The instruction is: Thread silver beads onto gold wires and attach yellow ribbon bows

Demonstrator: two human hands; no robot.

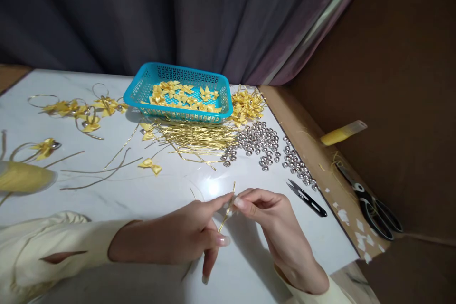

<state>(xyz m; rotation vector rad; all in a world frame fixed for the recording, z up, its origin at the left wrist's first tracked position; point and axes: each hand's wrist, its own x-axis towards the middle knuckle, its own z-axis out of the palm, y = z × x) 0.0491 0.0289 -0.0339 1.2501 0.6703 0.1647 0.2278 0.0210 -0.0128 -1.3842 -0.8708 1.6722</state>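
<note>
Low over the white tabletop, my two hands meet at a short length of gold cord [223, 223]. My right hand [281, 228] pinches it near its upper end between thumb and fingertips. My left hand [185, 232] has its index finger stretched to the same spot, and its thumb lies by the cord's lower part. Whether anything small sits between the fingertips is hidden. Beyond my hands lies a pile of gold cords [199, 135], with a single yellow ribbon bow [150, 166] nearer to me. Silver heart-like beads [258, 140] are heaped to the right of the cords.
A blue basket [138, 107] of yellow bows stands at the back, with more bows [247, 104] beside it. Finished-looking bow loops [73, 108] lie left. Black thread snips [308, 198], scissors [374, 206] and a yellow-filled tube [344, 133] lie right. Another yellow roll [26, 176] is at left.
</note>
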